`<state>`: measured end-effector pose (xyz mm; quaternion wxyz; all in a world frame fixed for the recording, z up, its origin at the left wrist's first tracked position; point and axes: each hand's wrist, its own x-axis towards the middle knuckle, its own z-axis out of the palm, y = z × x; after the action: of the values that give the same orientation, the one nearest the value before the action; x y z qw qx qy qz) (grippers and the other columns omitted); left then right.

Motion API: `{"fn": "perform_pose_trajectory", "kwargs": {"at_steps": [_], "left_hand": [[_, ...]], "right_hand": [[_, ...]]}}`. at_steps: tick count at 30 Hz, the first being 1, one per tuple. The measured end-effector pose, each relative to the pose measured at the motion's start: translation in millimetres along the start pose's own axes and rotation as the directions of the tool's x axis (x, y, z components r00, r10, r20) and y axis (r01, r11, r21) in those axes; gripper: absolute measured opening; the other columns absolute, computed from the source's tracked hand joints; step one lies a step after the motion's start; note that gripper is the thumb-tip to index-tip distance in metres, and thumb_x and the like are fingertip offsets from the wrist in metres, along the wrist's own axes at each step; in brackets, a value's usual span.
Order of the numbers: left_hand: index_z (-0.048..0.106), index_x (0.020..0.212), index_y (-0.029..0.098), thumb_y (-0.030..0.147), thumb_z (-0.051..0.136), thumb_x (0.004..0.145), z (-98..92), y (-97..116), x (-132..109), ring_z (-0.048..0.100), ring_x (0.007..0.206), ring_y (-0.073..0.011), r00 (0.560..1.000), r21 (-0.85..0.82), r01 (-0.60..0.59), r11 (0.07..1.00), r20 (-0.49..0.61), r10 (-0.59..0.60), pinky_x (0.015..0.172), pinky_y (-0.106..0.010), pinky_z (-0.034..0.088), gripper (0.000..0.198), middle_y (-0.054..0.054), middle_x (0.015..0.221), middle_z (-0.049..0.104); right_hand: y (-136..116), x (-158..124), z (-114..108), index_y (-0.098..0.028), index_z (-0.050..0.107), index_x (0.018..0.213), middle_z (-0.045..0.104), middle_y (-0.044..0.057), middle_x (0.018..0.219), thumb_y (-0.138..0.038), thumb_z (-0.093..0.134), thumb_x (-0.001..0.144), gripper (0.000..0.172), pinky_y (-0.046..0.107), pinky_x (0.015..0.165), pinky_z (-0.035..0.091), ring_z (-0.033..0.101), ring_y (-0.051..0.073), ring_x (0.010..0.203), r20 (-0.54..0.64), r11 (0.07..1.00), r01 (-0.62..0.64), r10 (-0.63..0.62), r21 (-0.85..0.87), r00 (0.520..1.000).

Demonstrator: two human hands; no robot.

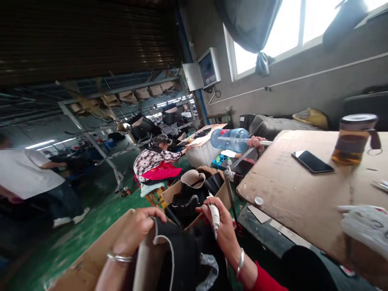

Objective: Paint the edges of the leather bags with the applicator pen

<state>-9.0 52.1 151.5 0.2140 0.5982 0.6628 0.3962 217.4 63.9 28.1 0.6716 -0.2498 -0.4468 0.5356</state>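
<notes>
My left hand (136, 232) is closed over the top edge of a black shoe upper with a pale lining (169, 258), low in the view. My right hand (222, 228) grips a white pen-like tool (214, 214), tip pointing down toward the same black piece. Both wrists wear silver bracelets. A scrap of clear plastic (209, 268) lies against the upper, below my right hand.
An open cardboard box (169, 193) of black uppers stands just beyond my hands. To the right is a cardboard-covered table (303, 190) with a phone (313, 161), a jar of tea (353, 139) and a white cloth (365, 224). A seated person (154, 161) works ahead; another person (27, 178) stands left.
</notes>
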Motion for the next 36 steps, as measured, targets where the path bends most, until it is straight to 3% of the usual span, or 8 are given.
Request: {"fn": "perform_pose_trajectory", "kwargs": {"at_steps": [2,5,8,15,21,25,31,36], "left_hand": [[0.074,0.058,0.019,0.029,0.052,0.053,60.8,-17,-8,0.064,0.061,-0.0242,0.948,-0.085,0.089,0.992,0.312,-0.058,0.061,-0.035,0.051,0.024,-0.007,0.063,0.07],[0.072,0.061,0.016,0.028,0.05,0.051,130.3,-39,-14,0.057,0.058,-0.0207,0.904,-0.166,0.236,0.957,0.399,-0.153,0.059,-0.032,0.044,0.027,-0.005,0.059,0.066],[0.074,0.064,0.013,0.028,0.052,0.055,160.6,-41,-13,0.058,0.064,-0.0214,0.905,-0.15,0.184,0.972,0.411,-0.108,0.065,-0.032,0.044,0.028,-0.006,0.063,0.068],[0.075,0.067,0.014,0.025,0.042,0.06,160.5,-29,1,0.058,0.069,-0.0225,0.912,-0.006,0.032,0.999,0.408,-0.027,0.068,-0.033,0.041,0.036,-0.008,0.067,0.071],[0.075,0.074,0.012,0.024,0.048,0.065,184.8,-38,4,0.054,0.066,-0.0182,0.814,-0.126,0.094,0.988,0.58,-0.004,0.064,-0.028,0.04,0.032,-0.004,0.07,0.069],[0.078,0.08,0.012,0.023,0.056,0.068,183.1,-41,6,0.055,0.069,-0.0175,0.743,-0.133,0.122,0.984,0.669,-0.001,0.066,-0.026,0.041,0.027,-0.002,0.073,0.07],[0.081,0.081,0.017,0.017,0.055,0.072,177.0,-59,15,0.063,0.082,-0.021,0.695,-0.081,0.046,0.996,0.719,0.026,0.077,-0.029,0.043,0.028,-0.003,0.081,0.072],[0.076,0.075,0.016,0.016,0.067,0.068,196.3,-74,15,0.061,0.095,-0.0219,0.692,-0.248,0.018,0.969,0.702,0.167,0.086,-0.029,0.044,0.012,-0.007,0.1,0.066]], "right_hand": [[-2,-10,-11,-0.022,0.057,0.1,0.07,0.003,0.089,-0.047,0.067,0.093,0.027,0.023,0.063,0.055,0.071,0.019,0.078,0.005,0.999,0.012,-0.012,-0.053,1.0],[1,-27,-28,-0.022,0.058,0.102,0.066,0.001,0.085,-0.042,0.067,0.094,0.023,0.023,0.067,0.053,0.065,0.015,0.073,0.034,0.979,0.05,-0.044,-0.197,0.998],[3,-43,-40,-0.021,0.059,0.104,0.065,-0.001,0.088,-0.029,0.07,0.09,0.02,0.022,0.072,0.05,0.061,0.013,0.074,0.089,0.92,0.086,-0.056,-0.383,0.994],[7,-62,-48,-0.025,0.058,0.116,0.066,0.002,0.105,-0.02,0.065,0.089,0.029,0.021,0.075,0.049,0.062,0.014,0.079,0.139,0.811,0.176,-0.118,-0.558,0.983],[12,-53,-51,-0.024,0.055,0.11,0.065,0.001,0.095,-0.019,0.07,0.08,0.035,0.021,0.067,0.052,0.061,0.015,0.074,0.211,0.745,0.281,-0.19,-0.605,0.959],[30,-52,-54,-0.025,0.054,0.117,0.066,0.002,0.097,-0.007,0.062,0.076,0.045,0.021,0.072,0.056,0.063,0.016,0.079,0.208,0.662,0.255,-0.151,-0.705,0.966],[41,-44,-75,-0.029,0.057,0.116,0.065,-0.002,0.084,-0.009,0.061,0.081,0.04,0.016,0.06,0.055,0.062,0.012,0.064,0.206,0.667,0.159,-0.009,-0.728,0.979],[26,-31,-94,-0.028,0.058,0.121,0.069,0.001,0.094,-0.01,0.06,0.086,0.04,0.017,0.071,0.057,0.068,0.014,0.078,0.325,0.593,0.25,0.021,-0.765,0.946]]}}
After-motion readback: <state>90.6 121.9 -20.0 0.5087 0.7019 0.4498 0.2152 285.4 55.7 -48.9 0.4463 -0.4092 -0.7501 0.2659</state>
